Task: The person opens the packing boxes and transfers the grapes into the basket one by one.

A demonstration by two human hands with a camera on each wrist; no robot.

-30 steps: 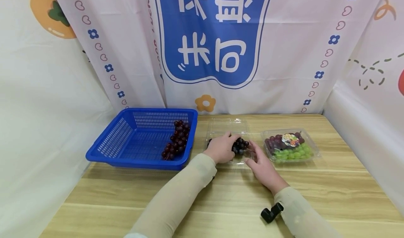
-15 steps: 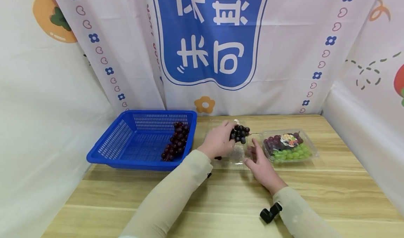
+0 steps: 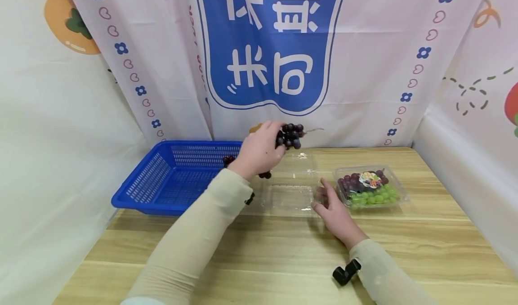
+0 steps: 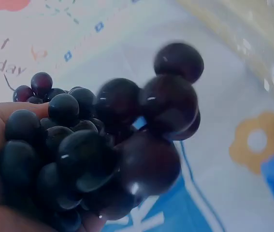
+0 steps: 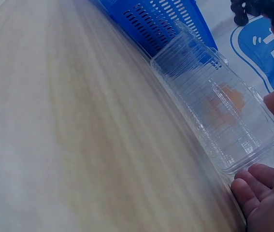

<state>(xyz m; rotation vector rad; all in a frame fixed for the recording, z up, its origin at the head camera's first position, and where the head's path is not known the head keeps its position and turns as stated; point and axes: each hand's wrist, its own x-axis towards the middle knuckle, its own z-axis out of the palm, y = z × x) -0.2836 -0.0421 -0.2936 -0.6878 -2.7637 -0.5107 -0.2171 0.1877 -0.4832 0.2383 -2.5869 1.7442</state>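
Observation:
My left hand grips a bunch of dark grapes in the air, above the back of the table and to the right of the blue basket. In the left wrist view the grapes fill the palm, and several hang out past the fingers. My right hand rests at the right side of a clear plastic clamshell box, whose lid lies open toward the back. The right wrist view shows the fingertips right at the end of the box, with the thumb above it.
A blue plastic basket stands at the left; red grapes inside it are partly hidden by my left hand. A closed clear box of purple and green grapes sits at the right. A printed cloth hangs behind the table.
My left hand has lifted the dark grapes out of the clear box, moving up and left toward the basket. The right hand has stayed at the box's side.

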